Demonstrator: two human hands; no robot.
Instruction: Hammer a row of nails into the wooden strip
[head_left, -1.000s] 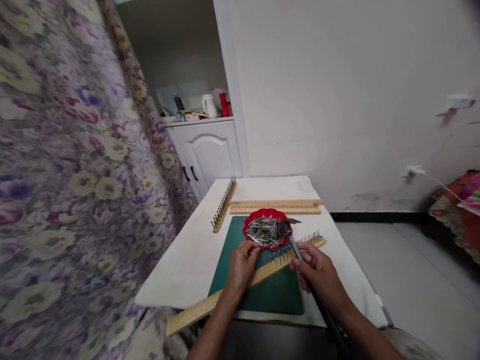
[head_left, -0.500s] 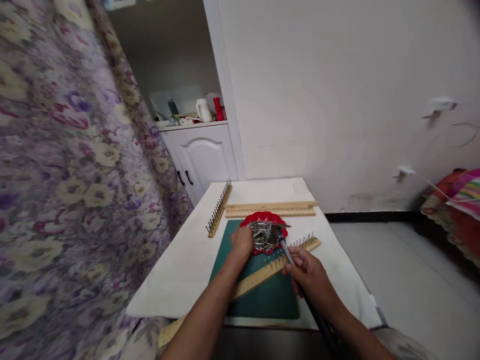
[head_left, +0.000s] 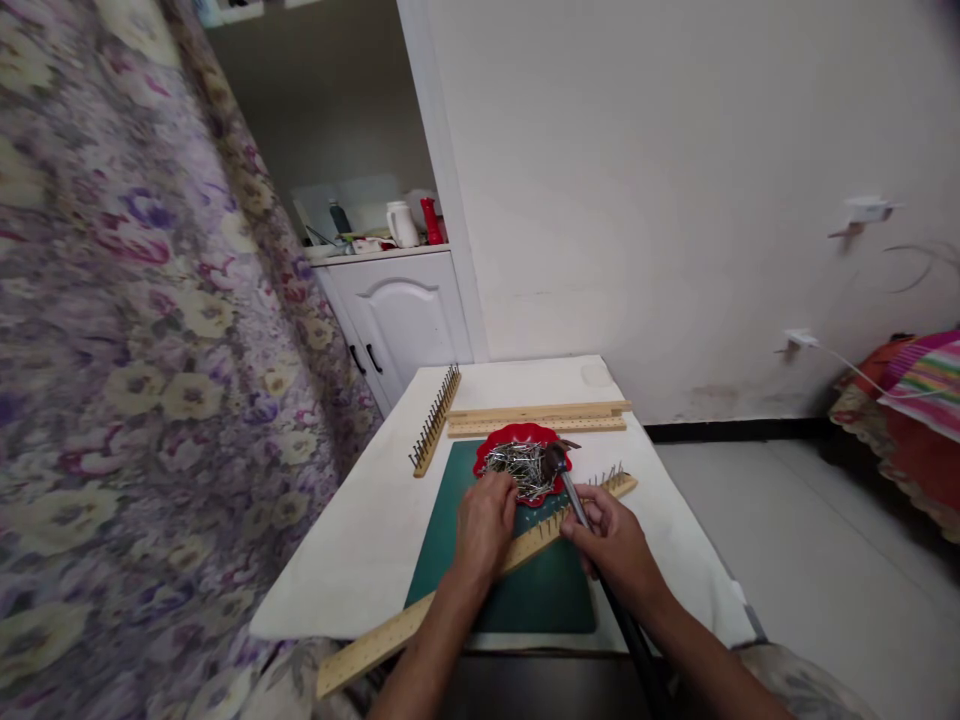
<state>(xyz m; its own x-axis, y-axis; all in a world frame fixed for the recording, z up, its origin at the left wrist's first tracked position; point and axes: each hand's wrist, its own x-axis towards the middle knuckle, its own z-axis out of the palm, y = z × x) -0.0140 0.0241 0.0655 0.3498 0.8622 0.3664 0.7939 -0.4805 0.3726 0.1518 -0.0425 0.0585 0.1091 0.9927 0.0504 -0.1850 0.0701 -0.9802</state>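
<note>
My right hand (head_left: 613,540) is wrapped round the shaft of a hammer (head_left: 575,497), whose head lies at the right rim of a red scalloped bowl (head_left: 493,438). Loose nails (head_left: 517,462) fill that bowl. At the bowl's near left edge is my left hand (head_left: 486,522), fingers curled and pressed together; what they hold, if anything, is hidden. Beneath both hands a wooden strip (head_left: 390,640) runs diagonally across a green cutting mat (head_left: 517,610). Nails stand along its right part, while small holes dot the left part, which sticks out past the table's front edge.
Another strip (head_left: 435,425) full of upright nails lies at the table's left. Behind the bowl lie wooden strips (head_left: 536,424) with holes. A white cover drapes the table (head_left: 345,560). A floral curtain (head_left: 187,400) hangs at left, and a wall (head_left: 637,250) rises behind.
My left hand has drawn back from among the nails toward me, to the bowl's near edge. My right hand and the hammer have barely moved.
</note>
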